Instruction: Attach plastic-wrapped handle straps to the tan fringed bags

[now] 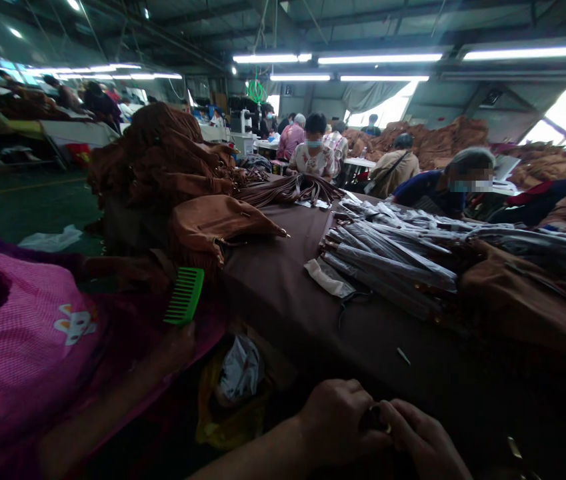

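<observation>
My left hand (337, 417) and my right hand (423, 433) meet at the bottom of the view, over the near edge of the dark-covered table (283, 287). Between their closed fingers is a dark piece with gold-coloured metal (387, 429); the fingers hide most of it, and its exact kind is unclear. Another gold-coloured metal piece (514, 447) shows to the right of my right hand. A small pale sliver (403, 356) lies on the cloth beyond my hands.
At left, a co-worker in a pink apron (27, 340) holds a green comb (185, 296). Brown fringed bags (223, 223) and a brown heap (157, 150) lie beyond. Plastic-wrapped straps (387, 253) cover the right side. A yellow bag (230, 423) sits below, left of my forearm.
</observation>
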Demonstrator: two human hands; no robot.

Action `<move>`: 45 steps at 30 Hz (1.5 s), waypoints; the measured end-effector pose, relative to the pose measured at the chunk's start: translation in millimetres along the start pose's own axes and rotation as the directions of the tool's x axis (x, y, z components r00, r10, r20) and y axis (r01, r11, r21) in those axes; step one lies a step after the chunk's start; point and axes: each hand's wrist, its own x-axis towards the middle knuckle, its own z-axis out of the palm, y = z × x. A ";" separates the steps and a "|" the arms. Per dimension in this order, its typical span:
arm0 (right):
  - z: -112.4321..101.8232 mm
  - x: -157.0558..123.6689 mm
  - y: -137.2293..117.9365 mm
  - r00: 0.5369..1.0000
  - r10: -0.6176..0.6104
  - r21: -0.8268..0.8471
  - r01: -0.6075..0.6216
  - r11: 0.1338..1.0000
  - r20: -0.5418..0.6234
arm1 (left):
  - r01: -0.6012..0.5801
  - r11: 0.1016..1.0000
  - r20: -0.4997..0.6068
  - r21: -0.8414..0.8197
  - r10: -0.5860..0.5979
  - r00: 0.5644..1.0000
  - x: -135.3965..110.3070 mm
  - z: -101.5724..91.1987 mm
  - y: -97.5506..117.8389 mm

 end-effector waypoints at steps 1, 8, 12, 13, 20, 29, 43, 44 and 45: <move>1.7 -0.9 0.5 1.000 0.015 0.036 -0.015 0.999 0.000 | -0.022 1.000 0.001 0.016 0.022 1.000 1.0 0.1 -0.7; 3.4 -7.3 4.9 0.998 0.060 0.116 -0.058 0.992 -0.012 | -0.229 0.970 -0.076 0.080 0.235 0.969 13.4 14.4 -15.4; -2.0 -9.4 6.4 1.000 0.028 0.010 -0.028 1.000 0.012 | -0.269 0.961 -0.081 0.063 0.274 0.958 15.9 20.7 -18.2; -3.9 -10.2 5.3 1.000 0.004 -0.023 -0.003 1.000 0.016 | -0.268 0.962 -0.074 0.053 0.271 0.960 15.6 20.5 -17.7; -15.7 -15.2 1.7 0.973 -0.197 -0.105 0.210 0.972 0.122 | -0.233 0.972 -0.028 0.022 0.234 0.972 10.0 10.0 -15.3; -4.5 -13.4 12.9 0.989 -0.151 -0.057 0.150 0.987 0.003 | -0.146 0.986 -0.073 -0.077 0.140 0.987 -5.4 7.6 -18.4; 2.8 -18.7 14.9 0.982 -0.107 0.129 0.087 0.988 0.157 | -0.156 0.988 -0.042 -0.024 0.154 0.987 -4.5 7.0 -17.0; 2.6 -19.4 14.5 0.980 -0.112 0.128 0.091 0.988 0.167 | -0.149 0.988 -0.037 -0.030 0.147 0.988 -5.3 7.7 -17.0; 2.5 -19.8 14.3 0.978 -0.117 0.129 0.095 0.987 0.173 | -0.141 0.989 -0.026 -0.039 0.140 0.990 -5.9 8.0 -17.0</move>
